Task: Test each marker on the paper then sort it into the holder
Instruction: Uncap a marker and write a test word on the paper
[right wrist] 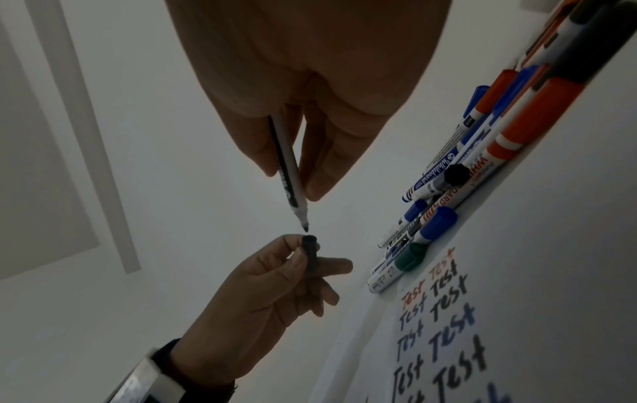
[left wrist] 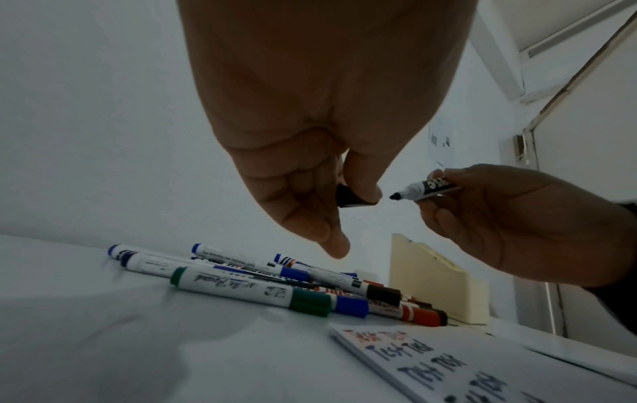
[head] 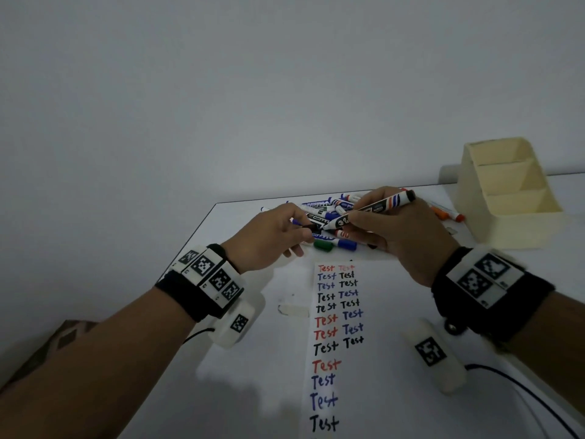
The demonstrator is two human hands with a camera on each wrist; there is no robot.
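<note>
Right hand (head: 402,236) grips black marker (head: 373,209), nib bare; left hand (head: 269,239) pinches cap (left wrist: 351,197) just beside nib, above pile (head: 332,223). Align axes, press straight. Holder (head: 506,198) far right.

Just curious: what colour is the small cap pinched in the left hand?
Black; the small plastic cap shows best in the right wrist view.

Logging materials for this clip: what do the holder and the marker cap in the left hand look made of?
Holder: probably matte plastic, cream, with stiff even walls; painted wood is possible. Black cap, pinched by the left hand: likely smooth moulded plastic with a slight sheen.
</note>
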